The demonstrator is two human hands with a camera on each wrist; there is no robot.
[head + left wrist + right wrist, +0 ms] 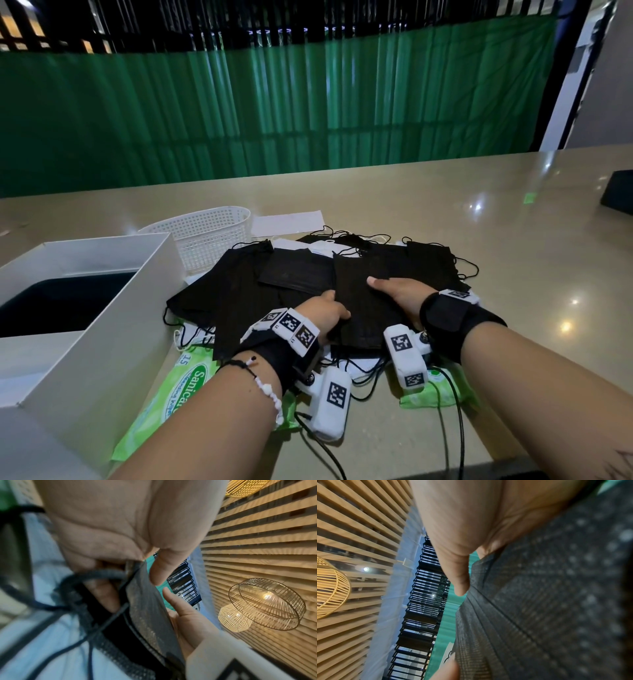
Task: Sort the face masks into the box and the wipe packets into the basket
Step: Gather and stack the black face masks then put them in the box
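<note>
A pile of black face masks (301, 274) lies in the middle of the table, with a few white ones under it. Both hands hold one black mask (363, 315) at the front of the pile. My left hand (330, 310) pinches its left edge, thumb on top and fingers curled beneath; the left wrist view shows the mask (147, 609) between them. My right hand (390, 287) grips the right side with the thumb (460, 580) lying on the mask (539, 601); its fingers are hidden under the fabric. Green wipe packets (171, 394) (438, 394) lie partly under the pile and my wrists.
A white box (113, 308) with a dark inside stands at the left. Behind it sits a white mesh basket (209, 233). A white sheet (287, 221) lies past the pile. A dark object (618, 192) sits at the right edge. Cables trail from the wrist cameras.
</note>
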